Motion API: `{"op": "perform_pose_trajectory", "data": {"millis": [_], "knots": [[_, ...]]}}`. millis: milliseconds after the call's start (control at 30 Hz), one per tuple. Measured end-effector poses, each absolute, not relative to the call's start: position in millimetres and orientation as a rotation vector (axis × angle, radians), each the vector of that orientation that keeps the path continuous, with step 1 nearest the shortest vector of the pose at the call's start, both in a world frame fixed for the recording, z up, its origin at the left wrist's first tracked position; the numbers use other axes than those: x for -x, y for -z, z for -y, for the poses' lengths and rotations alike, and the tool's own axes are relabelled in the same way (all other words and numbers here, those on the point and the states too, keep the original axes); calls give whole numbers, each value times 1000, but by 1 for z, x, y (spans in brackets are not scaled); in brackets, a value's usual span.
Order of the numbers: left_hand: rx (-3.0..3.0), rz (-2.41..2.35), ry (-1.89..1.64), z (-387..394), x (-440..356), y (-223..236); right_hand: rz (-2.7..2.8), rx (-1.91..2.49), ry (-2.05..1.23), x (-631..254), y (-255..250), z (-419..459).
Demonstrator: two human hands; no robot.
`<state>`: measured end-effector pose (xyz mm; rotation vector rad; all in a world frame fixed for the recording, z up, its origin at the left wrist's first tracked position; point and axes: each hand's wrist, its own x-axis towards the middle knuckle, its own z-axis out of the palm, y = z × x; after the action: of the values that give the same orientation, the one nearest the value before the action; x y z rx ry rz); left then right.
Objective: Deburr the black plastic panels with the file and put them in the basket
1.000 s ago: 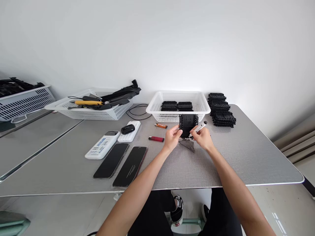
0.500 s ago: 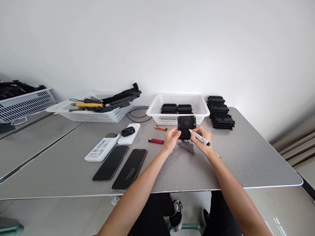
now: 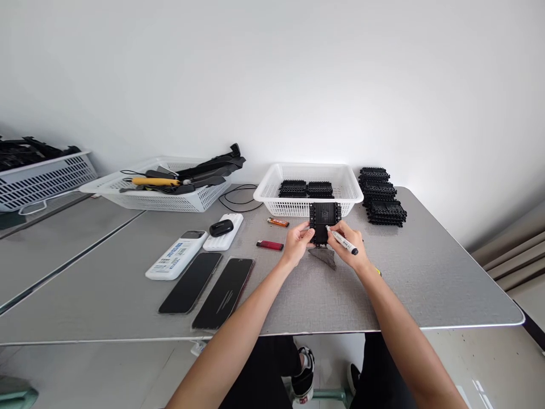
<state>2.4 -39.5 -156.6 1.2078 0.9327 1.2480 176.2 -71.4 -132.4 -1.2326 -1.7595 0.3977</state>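
My left hand [image 3: 298,243] is closed on the left edge of a black plastic plate [image 3: 324,215] with toothed sides, tilted up above the table. A white marker pen [image 3: 344,243] with a black end is gripped in my right hand [image 3: 352,245], its tip at the face of the plate. Under the plate, a crumpled dark grey cloth [image 3: 323,257] lies on the table. Behind stands a white basket [image 3: 264,193] with similar black plates [image 3: 293,187] in it. More of these plates are piled in stacks [image 3: 385,210] to the right.
On the left lie two phones [image 3: 224,292], white power banks [image 3: 176,255] and a black case [image 3: 221,228]. An orange lighter [image 3: 278,222] and a red lighter [image 3: 269,245] are nearer. Two more baskets [image 3: 208,197] with black parts stand at the far left. A yellow object peeks out by my right forearm.
The plate has shifted slightly to the right and down in my left hand. The marker's tip has moved a little across the plate's face, and its black end is lower and further left.
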Motion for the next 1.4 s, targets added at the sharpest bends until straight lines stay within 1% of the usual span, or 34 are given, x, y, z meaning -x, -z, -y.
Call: {"op": "perform_pose_trajectory", "data": {"millis": [267,567,800,1133,1400], "knots": [[-1185,-921,-1249,36,-1,161,1778,1228,-366,-176,139,67],[-1218,-1000,-1230,39,-6,162,1518,1122,-408,-177,134,68],[-1296,-989,-1176,44,-8,159,1475,1151,-322,-178,134,67],[-1355,-985,-1164,47,-9,160,1503,1150,-374,-183,138,63],[-1384,-957,-1156,49,-8,160,1548,1110,-327,-183,140,61]]}}
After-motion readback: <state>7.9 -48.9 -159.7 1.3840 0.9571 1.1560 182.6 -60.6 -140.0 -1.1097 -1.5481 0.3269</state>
